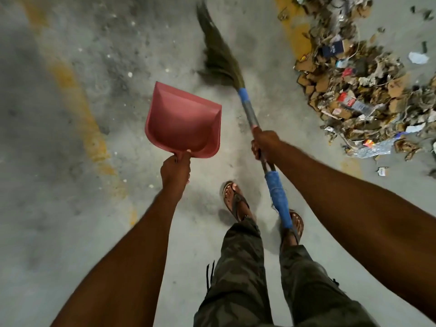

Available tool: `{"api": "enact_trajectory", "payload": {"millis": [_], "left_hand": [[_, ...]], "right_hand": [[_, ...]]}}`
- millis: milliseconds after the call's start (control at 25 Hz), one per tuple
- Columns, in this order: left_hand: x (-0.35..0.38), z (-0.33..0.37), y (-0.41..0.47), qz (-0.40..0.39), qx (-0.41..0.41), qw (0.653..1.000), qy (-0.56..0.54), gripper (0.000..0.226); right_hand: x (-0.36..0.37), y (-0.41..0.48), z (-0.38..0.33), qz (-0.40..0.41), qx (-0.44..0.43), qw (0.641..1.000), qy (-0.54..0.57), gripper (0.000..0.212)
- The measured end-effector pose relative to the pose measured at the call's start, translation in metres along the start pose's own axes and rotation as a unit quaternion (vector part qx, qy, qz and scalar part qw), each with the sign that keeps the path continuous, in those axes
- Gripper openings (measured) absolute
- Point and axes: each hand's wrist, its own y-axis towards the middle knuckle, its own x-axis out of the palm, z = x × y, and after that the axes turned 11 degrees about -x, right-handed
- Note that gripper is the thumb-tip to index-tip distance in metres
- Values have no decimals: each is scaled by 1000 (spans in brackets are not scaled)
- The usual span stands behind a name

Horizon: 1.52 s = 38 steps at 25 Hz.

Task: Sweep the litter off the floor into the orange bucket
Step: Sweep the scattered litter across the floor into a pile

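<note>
My left hand (175, 169) grips the short handle of a pink dustpan (184, 121), held above the floor with its mouth pointing away from me. My right hand (265, 145) grips the grey shaft of a grass broom (220, 59), whose blue-wrapped handle end (278, 199) runs back past my right leg. The broom's bristles point forward over the concrete. A large pile of litter (361, 90), mostly torn cardboard, paper and plastic wrappers, lies on the floor to the right of the broom. No orange bucket is in view.
The floor is dusty grey concrete with worn yellow painted lines at the left (80, 109) and upper right (297, 31). Small white flecks (129, 74) dot the floor ahead. My feet in sandals (236, 201) stand below the hands. Stray scraps (417, 57) lie beyond the pile.
</note>
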Motion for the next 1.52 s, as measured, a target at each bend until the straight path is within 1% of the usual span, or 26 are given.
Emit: {"api": "enact_trajectory", "payload": {"millis": [80,160,240,280,360,480,520,600,680,760,840,920,1000,1080,1160,1240,1400,1480,1520], "left_hand": [[-5,5,6,1,3,1000,-8,43],[-5,10,9,-5,2,1000,-21,42],[-5,18,10,-5,2,1000,-29,41],[-5,22,11,-5,3,1000,-31,41],[-5,30,13,-7,0,999,-41,40],[-5,49,17,-7,-3,999,-52,39],[-6,57,21,-7,-1,999,-52,38],[-6,73,30,-7,1,999,-38,38],[-4,92,41,-2,4,1000,-21,38],[4,114,53,-1,2,1000,-19,38],[16,137,60,-11,-4,999,-44,38],[27,157,62,-20,-6,998,-60,39],[33,177,60,-33,-2,998,-57,39],[31,197,59,-33,1,999,-43,39],[20,216,67,-32,7,999,-33,39],[1,235,80,-13,16,999,-25,41],[-41,264,121,53,24,998,-33,42],[-62,277,147,66,31,997,-21,41],[-73,283,160,68,36,997,-8,40]], "right_hand": [[-2,11,-11,67,22,997,26,54],[-3,3,-19,128,12,991,35,57],[-2,-12,-25,148,-3,987,62,58],[-1,-20,-26,140,-11,988,68,60],[5,-34,-30,98,-38,993,53,64],[18,-18,-58,10,-76,997,-21,65],[21,-5,-72,-17,-77,996,-37,63],[21,30,-95,-56,-37,997,-32,55],[18,65,-107,-62,11,998,9,50],[9,86,-119,0,42,995,94,53],[-2,92,-137,101,58,981,152,52],[-8,86,-150,184,66,966,169,55],[-6,71,-153,220,63,960,162,67],[8,48,-152,233,32,965,117,85],[34,30,-155,221,-4,969,108,97],[67,20,-175,175,-16,980,98,98],[121,43,-240,40,-37,997,53,82],[136,76,-273,2,-24,999,35,69],[143,95,-285,-2,-4,999,38,61]]}}
